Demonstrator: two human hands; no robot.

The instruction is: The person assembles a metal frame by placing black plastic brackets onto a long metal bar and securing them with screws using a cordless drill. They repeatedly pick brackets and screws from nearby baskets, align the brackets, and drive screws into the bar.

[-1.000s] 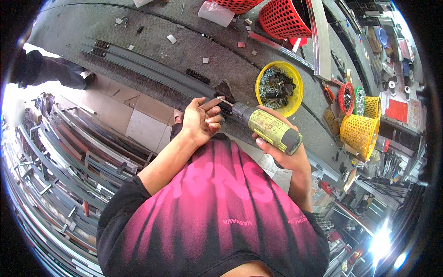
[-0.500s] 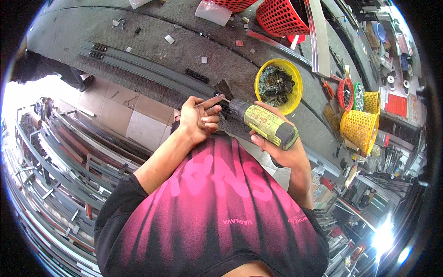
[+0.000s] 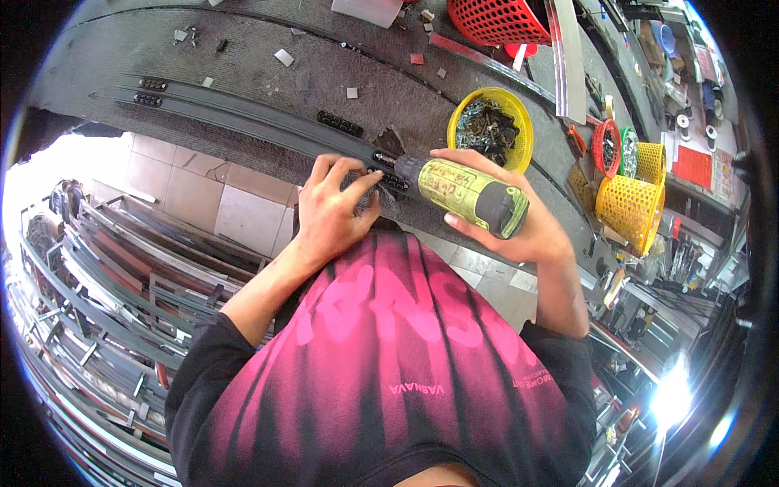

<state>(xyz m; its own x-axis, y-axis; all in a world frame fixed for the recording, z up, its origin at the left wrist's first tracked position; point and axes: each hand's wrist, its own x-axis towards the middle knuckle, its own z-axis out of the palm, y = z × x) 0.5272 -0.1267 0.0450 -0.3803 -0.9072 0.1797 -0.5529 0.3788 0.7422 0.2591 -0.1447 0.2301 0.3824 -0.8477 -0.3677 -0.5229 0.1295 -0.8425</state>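
In my right hand [image 3: 527, 219] is a yellow-green and black cordless drill [image 3: 466, 195], its nose pointing left. The drill's tip is at the black roller blocks [image 3: 393, 174] on the right end of two long dark grey metal profiles [image 3: 243, 119]. My left hand [image 3: 337, 203] is palm down at the profiles' near edge, fingers bent around it. Its index finger reaches close to the drill's tip; part of the fingertips' contact is hidden. Another black roller block [image 3: 339, 123] lies just beyond the profiles.
A yellow basket [image 3: 529, 138] of small metal parts stands beyond the drill. A red basket [image 3: 495, 20], a light metal bar [image 3: 568, 65] and yellow baskets [image 3: 629, 215] are farther right. Small scraps [image 3: 352, 93] dot the grey worktop. Racked profiles [image 3: 105, 300] fill the lower left.
My left hand has turned from palm up to palm down, its fingers now bent over the profiles' edge. The drill has shifted slightly, its nose staying by the roller blocks.
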